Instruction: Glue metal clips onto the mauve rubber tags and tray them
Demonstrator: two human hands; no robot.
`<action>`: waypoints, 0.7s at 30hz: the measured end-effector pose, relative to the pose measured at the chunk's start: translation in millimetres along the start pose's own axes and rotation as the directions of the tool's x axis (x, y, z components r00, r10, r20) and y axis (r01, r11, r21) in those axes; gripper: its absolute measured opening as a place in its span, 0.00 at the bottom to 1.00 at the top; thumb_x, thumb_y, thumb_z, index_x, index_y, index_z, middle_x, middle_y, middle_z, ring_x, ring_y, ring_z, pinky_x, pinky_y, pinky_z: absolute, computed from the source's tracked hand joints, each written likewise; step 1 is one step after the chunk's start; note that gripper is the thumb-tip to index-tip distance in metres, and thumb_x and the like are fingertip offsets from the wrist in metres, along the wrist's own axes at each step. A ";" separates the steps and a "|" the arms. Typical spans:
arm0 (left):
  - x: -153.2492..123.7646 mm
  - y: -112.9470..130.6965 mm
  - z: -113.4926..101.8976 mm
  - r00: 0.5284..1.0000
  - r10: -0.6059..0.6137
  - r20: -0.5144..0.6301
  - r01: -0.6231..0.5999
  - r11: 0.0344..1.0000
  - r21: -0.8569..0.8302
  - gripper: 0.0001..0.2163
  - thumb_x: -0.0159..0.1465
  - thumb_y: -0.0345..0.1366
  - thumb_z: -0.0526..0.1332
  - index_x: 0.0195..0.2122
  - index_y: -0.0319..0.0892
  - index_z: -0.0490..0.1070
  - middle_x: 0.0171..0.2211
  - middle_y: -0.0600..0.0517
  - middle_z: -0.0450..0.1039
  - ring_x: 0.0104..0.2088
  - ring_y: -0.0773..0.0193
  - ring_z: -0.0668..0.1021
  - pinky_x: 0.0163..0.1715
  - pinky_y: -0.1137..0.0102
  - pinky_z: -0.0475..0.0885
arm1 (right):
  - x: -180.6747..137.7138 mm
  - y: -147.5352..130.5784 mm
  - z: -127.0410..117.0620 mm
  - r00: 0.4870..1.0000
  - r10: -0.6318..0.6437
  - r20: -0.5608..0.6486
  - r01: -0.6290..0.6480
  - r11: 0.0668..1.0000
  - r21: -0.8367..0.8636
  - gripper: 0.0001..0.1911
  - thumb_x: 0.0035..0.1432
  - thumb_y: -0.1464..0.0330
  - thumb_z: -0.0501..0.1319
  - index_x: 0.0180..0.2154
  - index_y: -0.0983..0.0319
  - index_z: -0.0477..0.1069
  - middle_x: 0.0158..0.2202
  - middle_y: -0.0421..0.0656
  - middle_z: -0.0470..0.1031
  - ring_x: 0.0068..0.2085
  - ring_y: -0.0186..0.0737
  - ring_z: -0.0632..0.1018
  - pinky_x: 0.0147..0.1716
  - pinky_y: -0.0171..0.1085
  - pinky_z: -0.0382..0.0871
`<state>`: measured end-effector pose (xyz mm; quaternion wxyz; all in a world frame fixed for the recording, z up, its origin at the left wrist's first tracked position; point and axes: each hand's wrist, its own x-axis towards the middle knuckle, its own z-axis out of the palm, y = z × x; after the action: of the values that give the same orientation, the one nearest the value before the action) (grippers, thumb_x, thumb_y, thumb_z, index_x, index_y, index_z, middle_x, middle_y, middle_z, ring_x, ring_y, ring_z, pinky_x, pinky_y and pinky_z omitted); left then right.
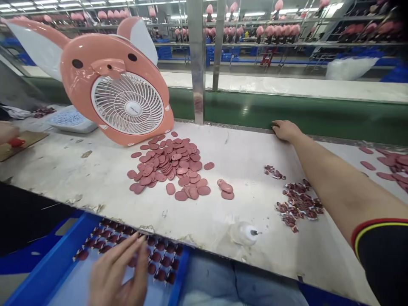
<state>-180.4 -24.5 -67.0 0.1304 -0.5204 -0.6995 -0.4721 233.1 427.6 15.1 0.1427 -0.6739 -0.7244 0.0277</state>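
My left hand (119, 272) is over a blue tray (60, 259) at the table's front edge. Its thumb and fingertips come together in a pinch; anything between them is too small to make out. Rows of small dark red pieces (155, 256) lie in the tray under the fingers. Stretched far forward, my right hand (287, 131) rests at the back edge of the table, beside the green strip, its fingers extended with nothing visible in them. A pile of pink oval discs (172, 163) lies mid-table, and small dark red pieces with shiny bits (299, 204) are heaped near my right forearm.
A pink animal-shaped fan (130, 102) stands at the back left. A white bottle with a thin tip (247, 233) is near the front edge. More discs (390, 161) lie far right. A metal post (196, 63) rises behind. Another person's hand (8, 131) is at left.
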 end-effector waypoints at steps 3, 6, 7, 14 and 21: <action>31.2 61.7 35.6 0.965 0.243 0.102 -0.245 0.970 -0.002 0.17 0.58 0.25 0.67 0.47 0.50 0.77 0.44 0.46 0.80 0.42 0.50 0.79 0.48 0.55 0.70 | 14.4 6.1 1.6 0.998 0.032 0.061 -0.032 0.999 -0.002 0.17 0.73 0.62 0.52 0.52 0.65 0.71 0.54 0.46 0.71 0.51 0.46 0.76 0.50 0.46 0.73; 67.5 100.6 66.9 0.891 0.315 0.327 -0.346 0.937 0.041 0.14 0.63 0.29 0.64 0.49 0.47 0.76 0.48 0.44 0.78 0.47 0.49 0.77 0.47 0.55 0.69 | 13.5 9.0 -6.2 0.996 0.054 0.066 -0.055 0.999 0.002 0.21 0.75 0.63 0.46 0.51 0.68 0.72 0.53 0.46 0.71 0.52 0.47 0.76 0.50 0.45 0.72; 77.3 108.1 75.8 0.861 0.317 0.398 -0.376 0.923 0.077 0.12 0.64 0.31 0.63 0.49 0.47 0.77 0.48 0.45 0.79 0.47 0.48 0.76 0.46 0.55 0.69 | 10.2 8.9 -10.1 0.997 0.055 0.059 -0.056 0.998 0.009 0.21 0.75 0.62 0.47 0.51 0.68 0.73 0.53 0.46 0.71 0.52 0.48 0.75 0.50 0.45 0.72; 102.8 114.4 114.5 0.775 0.350 0.526 -0.433 0.901 0.038 0.08 0.68 0.34 0.60 0.42 0.47 0.79 0.42 0.48 0.81 0.45 0.49 0.77 0.46 0.54 0.64 | -59.7 2.5 -41.3 0.974 -0.123 0.192 0.099 0.986 0.132 0.22 0.73 0.57 0.50 0.49 0.66 0.73 0.47 0.44 0.74 0.45 0.44 0.78 0.45 0.43 0.75; 105.2 114.3 111.4 0.867 0.190 0.461 -0.159 0.982 -0.105 0.09 0.68 0.35 0.58 0.34 0.44 0.78 0.40 0.43 0.79 0.44 0.49 0.77 0.46 0.57 0.66 | -169.6 -7.6 -46.2 0.899 -0.368 0.237 0.303 0.914 0.271 0.07 0.63 0.64 0.65 0.42 0.59 0.77 0.43 0.44 0.78 0.41 0.41 0.79 0.41 0.42 0.76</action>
<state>-93.3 129.2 6.0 -0.0169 -0.6839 -0.6450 -0.3406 245.8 252.9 32.4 0.1165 -0.5063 -0.8350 0.1811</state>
